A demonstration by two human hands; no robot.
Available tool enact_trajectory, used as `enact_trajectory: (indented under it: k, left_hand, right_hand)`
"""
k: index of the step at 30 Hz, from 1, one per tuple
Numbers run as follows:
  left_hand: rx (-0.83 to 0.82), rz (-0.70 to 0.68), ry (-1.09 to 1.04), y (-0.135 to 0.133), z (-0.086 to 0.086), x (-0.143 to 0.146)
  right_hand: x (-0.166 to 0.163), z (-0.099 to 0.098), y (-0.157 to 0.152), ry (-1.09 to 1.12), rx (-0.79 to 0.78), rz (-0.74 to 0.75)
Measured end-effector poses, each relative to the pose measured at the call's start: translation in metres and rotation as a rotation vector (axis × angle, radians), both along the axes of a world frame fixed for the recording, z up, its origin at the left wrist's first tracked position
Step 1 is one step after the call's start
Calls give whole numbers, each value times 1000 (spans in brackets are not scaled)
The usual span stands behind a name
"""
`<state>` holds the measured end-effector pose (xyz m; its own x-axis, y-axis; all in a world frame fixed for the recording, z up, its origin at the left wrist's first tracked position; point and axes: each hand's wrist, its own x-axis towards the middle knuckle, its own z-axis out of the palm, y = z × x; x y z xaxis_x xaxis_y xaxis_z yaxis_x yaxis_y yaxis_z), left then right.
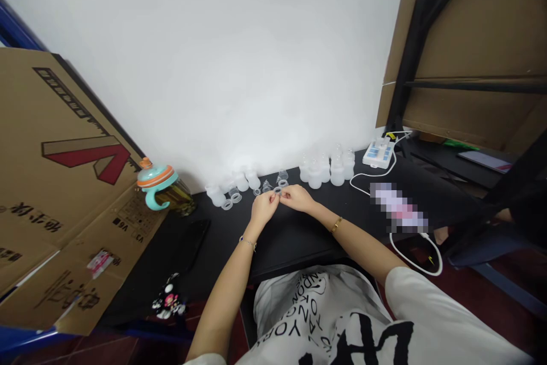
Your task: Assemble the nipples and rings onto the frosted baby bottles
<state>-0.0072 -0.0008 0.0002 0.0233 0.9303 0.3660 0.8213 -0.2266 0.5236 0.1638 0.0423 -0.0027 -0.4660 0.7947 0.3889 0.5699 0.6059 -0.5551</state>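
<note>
My left hand (264, 205) and my right hand (297, 199) meet over the black table, fingertips pinched together on a small clear ring (277, 189). Its details are too small to make out. Just beyond my fingers lie clear bottle nipples (267, 185) and another nipple (282, 175). Left of them are loose translucent rings (227, 204) beside several white bottles without tops (217, 195). On the right, close to the wall, stand several white baby bottles (337, 171) with rounded tops.
A large jug (164, 188) with a turquoise handle stands at left beside a cardboard box (64, 183). A dark phone (192, 244) and a figurine charm (169, 296) lie at the table's left. A white power strip (378, 152) and a cable (436, 267) occupy the right, near a blurred-out object (398, 206).
</note>
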Motion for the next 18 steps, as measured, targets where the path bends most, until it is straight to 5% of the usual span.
enact_trajectory:
  k: [10, 18]
  left_hand:
    - [-1, 4, 0, 2, 0, -1]
    - [-10, 3, 32, 2, -2, 1]
  right_hand:
    - [3, 4, -1, -122, 42, -28]
    - [10, -1, 12, -201, 66, -260]
